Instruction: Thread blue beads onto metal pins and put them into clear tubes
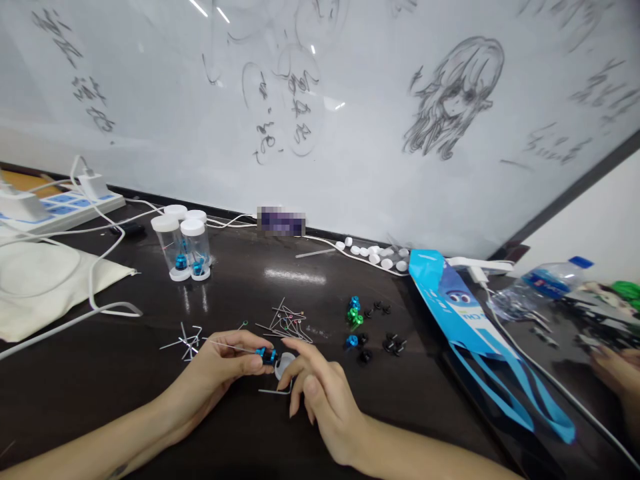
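Note:
My left hand (233, 363) pinches a small blue and black part (267, 356), from which a thin metal rod sticks out to the left. Just right of it my right hand (323, 393) has its fingers spread, the fingertips near a round white cap (285, 366). An L-shaped hex key (274, 391) lies below the cap. Behind the hands is a pile of thin metal pins (287, 325) with small coloured ends. More hex keys (187, 342) lie left of my left hand. Blue, green and black small parts (355, 319) sit to the right.
Clear tubes with white lids (194, 243) stand at the back left, near white cables and a power strip (65, 205). White caps (373, 253) lie along the whiteboard. A blue lanyard bag (463, 307), a bottle (555, 277) and another person's hand (617, 373) are at the right.

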